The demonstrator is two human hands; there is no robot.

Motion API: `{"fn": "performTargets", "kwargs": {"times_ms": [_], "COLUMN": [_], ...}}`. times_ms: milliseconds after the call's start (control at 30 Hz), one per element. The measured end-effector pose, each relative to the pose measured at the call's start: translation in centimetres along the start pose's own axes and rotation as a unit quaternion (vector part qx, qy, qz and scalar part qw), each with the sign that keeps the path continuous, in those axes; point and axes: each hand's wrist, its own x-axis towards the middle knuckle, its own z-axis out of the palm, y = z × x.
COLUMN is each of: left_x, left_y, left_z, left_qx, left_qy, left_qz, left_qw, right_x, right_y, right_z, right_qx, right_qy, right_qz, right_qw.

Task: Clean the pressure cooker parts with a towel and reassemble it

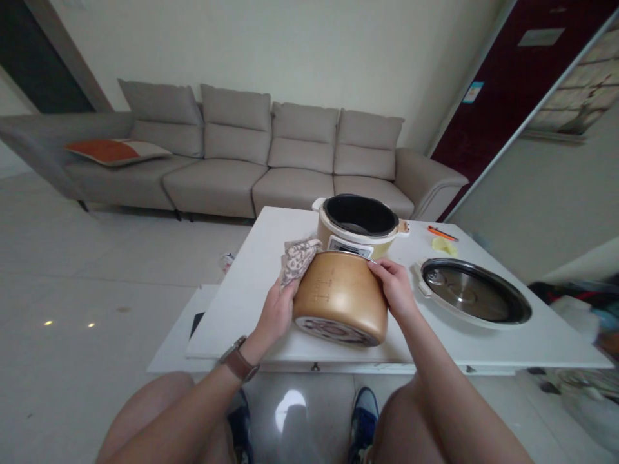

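A gold-coloured inner pot [341, 293] is tipped on its side above the white table [232, 309], its base facing me. My right hand [397, 285] grips the pot's right side near the rim. My left hand [278, 312] holds a patterned cloth [297, 258] against the pot's left side. Behind the pot stands the cream rice cooker body [360, 225], open, with a dark inside.
The cooker's lid [476, 298] lies upside down on the table to the right. A yellow object [443, 245] and an orange tool [442, 233] lie at the far right. A grey sofa [271, 161] stands behind the table. My knees and shoes are below the table edge.
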Motion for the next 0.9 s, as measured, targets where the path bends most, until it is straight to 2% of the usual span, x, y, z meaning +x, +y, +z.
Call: {"fn": "performTargets", "kwargs": {"times_ms": [67, 133, 233, 300, 400, 433, 500, 533, 600, 733, 833, 900], "left_x": [-0.1, -0.4, -1.4, -2.1, -2.7, -2.7, -2.5, -2.4, -2.0, -1.8, -1.6, -1.2], "left_y": [-0.2, -0.2, 0.2, 0.7, 2.0, 2.5, 3.4, 3.6, 3.6, 2.2, 1.0, 0.3], "left_z": [0.0, 0.0, -0.2, -0.3, -0.5, -0.6, -0.6, -0.6, -0.7, -0.8, -0.6, -0.5], "left_qx": [0.029, 0.048, 0.069, 0.102, 0.186, 0.217, 0.265, 0.276, 0.265, 0.175, 0.099, 0.065], "left_qy": [0.022, 0.030, 0.001, -0.028, -0.087, -0.112, -0.153, -0.163, -0.161, -0.112, -0.044, 0.004], "left_qz": [-0.026, -0.019, 0.046, 0.130, 0.290, 0.327, 0.358, 0.358, 0.345, 0.283, 0.173, 0.088], "left_qw": [0.999, 0.998, 0.997, 0.986, 0.935, 0.913, 0.882, 0.877, 0.886, 0.937, 0.979, 0.994], "right_x": [-0.1, -0.1, -0.1, -0.2, -0.3, -0.4, -0.4, -0.4, -0.5, -0.7, -0.6, -0.5], "right_y": [0.2, 0.4, 0.5, 0.6, 0.6, 0.6, 0.6, 0.6, 0.7, 1.1, 1.5, 1.7], "right_z": [0.0, 0.0, 0.2, 0.5, 1.1, 1.2, 1.5, 1.6, 1.6, 1.6, 1.4, 1.3], "right_qx": [-0.014, -0.017, -0.015, -0.009, 0.002, 0.005, 0.009, 0.011, 0.009, 0.003, 0.007, 0.013], "right_qy": [0.028, 0.046, 0.060, 0.062, 0.058, 0.058, 0.060, 0.062, 0.068, 0.090, 0.101, 0.103], "right_qz": [-0.014, -0.021, -0.022, -0.021, -0.021, -0.023, -0.030, -0.035, -0.048, -0.071, -0.074, -0.072], "right_qw": [0.999, 0.999, 0.998, 0.998, 0.998, 0.998, 0.998, 0.997, 0.996, 0.993, 0.992, 0.992]}}
